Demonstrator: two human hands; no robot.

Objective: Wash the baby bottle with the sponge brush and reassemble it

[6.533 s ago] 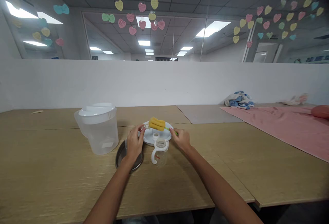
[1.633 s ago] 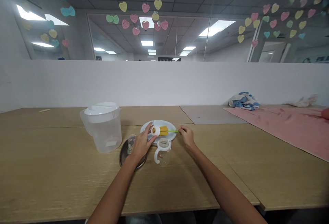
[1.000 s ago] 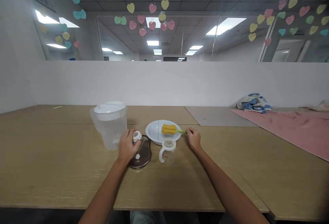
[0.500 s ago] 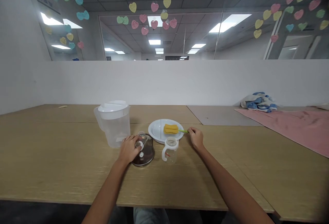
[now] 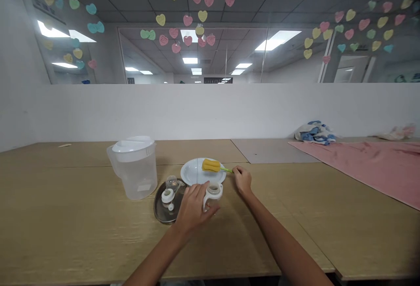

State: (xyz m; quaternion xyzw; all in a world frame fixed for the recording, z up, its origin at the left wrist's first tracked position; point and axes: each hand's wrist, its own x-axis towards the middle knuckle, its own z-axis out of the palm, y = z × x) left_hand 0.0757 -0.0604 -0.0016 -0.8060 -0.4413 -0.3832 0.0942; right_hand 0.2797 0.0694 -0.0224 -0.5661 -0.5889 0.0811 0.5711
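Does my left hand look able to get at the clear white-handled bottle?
Probably yes: the left hand is right at the clear white-handled bottle, its thumb in front, and nothing stands between them. The right hand, holding the yellow sponge brush, is clear of it.

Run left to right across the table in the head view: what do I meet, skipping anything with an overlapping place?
Small pale strip → lidded pitcher → dark tray → handled bottle → right hand → pink cloth.
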